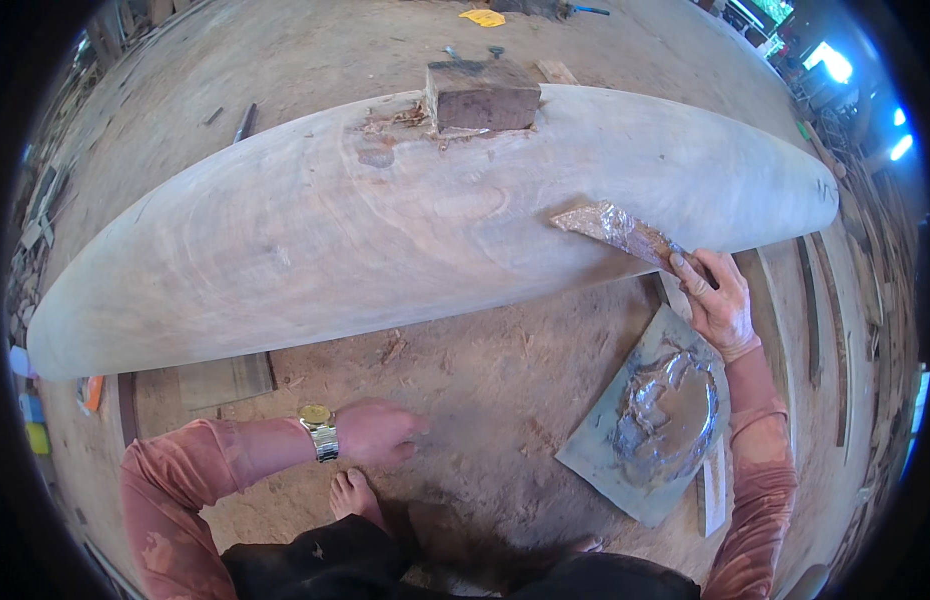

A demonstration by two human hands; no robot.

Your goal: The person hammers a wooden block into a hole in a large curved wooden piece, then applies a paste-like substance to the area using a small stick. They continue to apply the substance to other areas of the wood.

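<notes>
My right hand (723, 305) grips the narrow end of a flat spatula (625, 230) smeared with shiny brown paste. Its pointed wide end rests on or just over the long pale wooden piece (315, 235), which tapers at both ends and is smoothly rounded. Below that hand lies a grey-green board (610, 440) carrying a wet mound of brown paste (675, 405). My left hand (380, 432), a metal watch at its wrist, hangs loosely closed over the dirt floor, away from the wood. I see nothing held in it.
A squared wooden block (485, 97) stands against the far side of the long piece, with dried brown smears beside it. Long planks (830, 330) lie along the right. Wood scraps (45, 220) are heaped at the left, and a bare foot (355, 497) is beneath my left hand.
</notes>
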